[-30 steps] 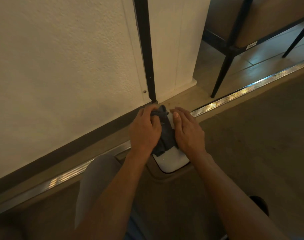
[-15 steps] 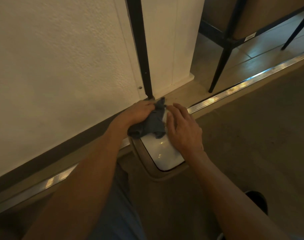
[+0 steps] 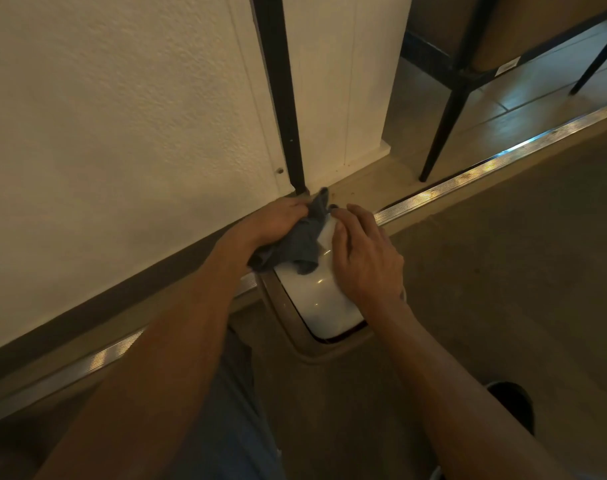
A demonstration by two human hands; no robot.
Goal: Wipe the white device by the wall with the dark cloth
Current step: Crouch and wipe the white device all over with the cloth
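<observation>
A glossy white device (image 3: 324,299) with a rounded top sits on a tan base (image 3: 295,337) on the floor, close to the wall. A dark grey cloth (image 3: 297,245) lies bunched over the device's far left part. My left hand (image 3: 272,220) grips the cloth at the device's far end beside the wall. My right hand (image 3: 366,261) rests on the device's right side, fingers pointing toward the wall. The far end of the device is hidden under the cloth and hands.
A textured white wall (image 3: 122,116) with a dark skirting strip stands on the left. A black vertical post (image 3: 284,98) meets the floor just behind the hands. A metal floor strip (image 3: 485,171) runs diagonally. Black chair legs (image 3: 444,133) stand at the upper right.
My left hand has swung with the cloth from the device's top toward its far left side by the wall. The right hand has stayed on the device's right side.
</observation>
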